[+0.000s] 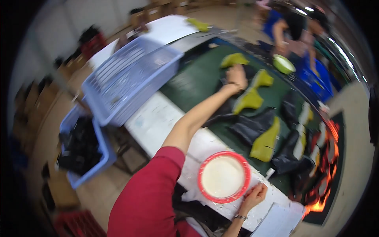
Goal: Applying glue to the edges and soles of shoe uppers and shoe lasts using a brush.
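My left arm stretches far across a dark green work surface (189, 81). There my left hand (236, 76), slightly blurred, is curled down at a yellow-green and black piece of flexible sheet material (233, 60), its fingertips hidden. Close to me, my right hand (255, 195) pinches a small white-tipped brush (269, 173), the tip pointing away from me. Just left of that hand stands a round red-rimmed tub (224, 176) filled with white liquid. Beyond it lie several similar pieces, such as a yellow-green one (266, 143) and a dark one (252, 126).
A blue slatted basket (130, 79) rests on the white table at left; below it, a blue crate (106, 148) holds black material. A co-worker (296, 37) is across, near a green-rimmed bowl (283, 64). Glowing orange light (331, 158) falls on pieces at the right.
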Action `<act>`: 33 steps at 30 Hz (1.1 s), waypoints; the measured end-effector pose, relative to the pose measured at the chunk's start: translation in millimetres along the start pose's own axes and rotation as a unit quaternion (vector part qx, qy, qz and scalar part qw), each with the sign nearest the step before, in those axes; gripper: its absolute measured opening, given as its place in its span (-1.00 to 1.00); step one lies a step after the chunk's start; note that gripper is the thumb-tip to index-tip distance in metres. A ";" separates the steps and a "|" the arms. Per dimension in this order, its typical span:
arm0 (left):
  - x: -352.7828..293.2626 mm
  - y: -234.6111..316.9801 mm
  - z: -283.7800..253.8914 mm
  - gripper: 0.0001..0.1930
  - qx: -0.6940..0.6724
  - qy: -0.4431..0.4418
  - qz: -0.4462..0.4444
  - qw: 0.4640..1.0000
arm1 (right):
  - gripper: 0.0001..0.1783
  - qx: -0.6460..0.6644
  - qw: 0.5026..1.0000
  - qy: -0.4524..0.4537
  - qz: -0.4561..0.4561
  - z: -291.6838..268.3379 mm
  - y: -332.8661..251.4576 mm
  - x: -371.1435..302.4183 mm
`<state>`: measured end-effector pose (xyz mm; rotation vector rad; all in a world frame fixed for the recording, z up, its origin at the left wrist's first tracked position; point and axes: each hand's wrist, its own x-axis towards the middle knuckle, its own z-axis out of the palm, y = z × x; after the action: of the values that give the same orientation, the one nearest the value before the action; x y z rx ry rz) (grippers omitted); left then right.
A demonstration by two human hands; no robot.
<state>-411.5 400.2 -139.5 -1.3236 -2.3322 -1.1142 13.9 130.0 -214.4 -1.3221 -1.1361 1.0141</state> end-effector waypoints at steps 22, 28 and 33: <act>-414.8 -383.8 -577.3 -0.45 0.053 0.222 -0.599 0.768 | -0.70 -0.057 0.992 -0.066 -0.092 4.6 -8.5 -5.7; -409.5 -312.3 -653.5 -0.64 0.257 0.222 -0.413 0.845 | -0.70 -0.047 0.987 -0.103 -0.112 2.1 1.7 0.6; -387.9 -152.0 -701.9 -0.62 -0.003 0.247 -0.353 0.902 | -0.72 -0.052 0.993 -0.075 -0.076 -10.9 6.9 3.5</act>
<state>-426.1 -392.2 55.7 -0.0928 -2.4153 -1.4208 25.7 131.6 -220.3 -1.2355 -1.3991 0.9642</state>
